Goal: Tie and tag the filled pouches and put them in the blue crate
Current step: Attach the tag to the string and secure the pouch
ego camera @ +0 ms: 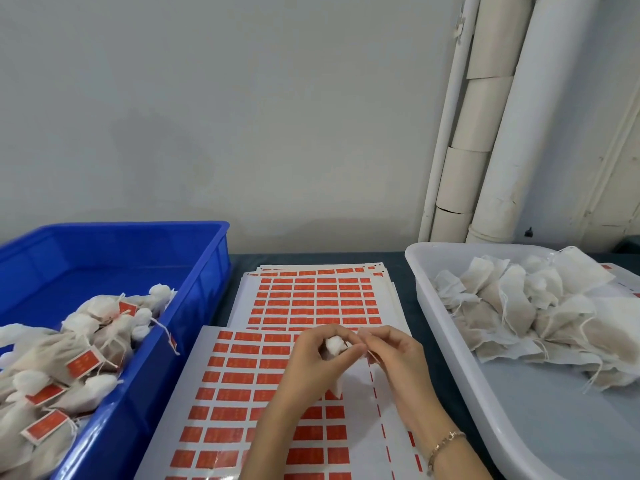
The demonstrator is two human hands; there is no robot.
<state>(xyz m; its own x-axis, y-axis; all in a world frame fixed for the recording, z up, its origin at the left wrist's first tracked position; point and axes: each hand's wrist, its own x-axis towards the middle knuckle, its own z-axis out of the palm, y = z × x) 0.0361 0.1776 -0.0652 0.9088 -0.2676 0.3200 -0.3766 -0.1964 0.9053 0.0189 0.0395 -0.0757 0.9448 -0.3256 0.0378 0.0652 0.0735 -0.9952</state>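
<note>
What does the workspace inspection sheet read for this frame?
Surface: dark table, mostly under label sheets.
Job's things: blue crate on the left holds tagged pouches; white tray on the right holds untagged pouches; red label sheets in the centre.
Clutter: nothing seen.
Hands: left hand grips one pouch; right hand pinches at it, over the sheets.
Cables: nothing seen.
Surroundings: grey wall; white pipes behind the tray.

L hand (311,358) & R hand (398,362) meet fingertip to fingertip, both forearms coming in from the near edge of the tabletop (408,306). L fingers curl round a small white fabric pouch (335,342); R thumb + forefinger pinch its side. R wrist wears a thin gold chain bracelet (446,441).
</note>
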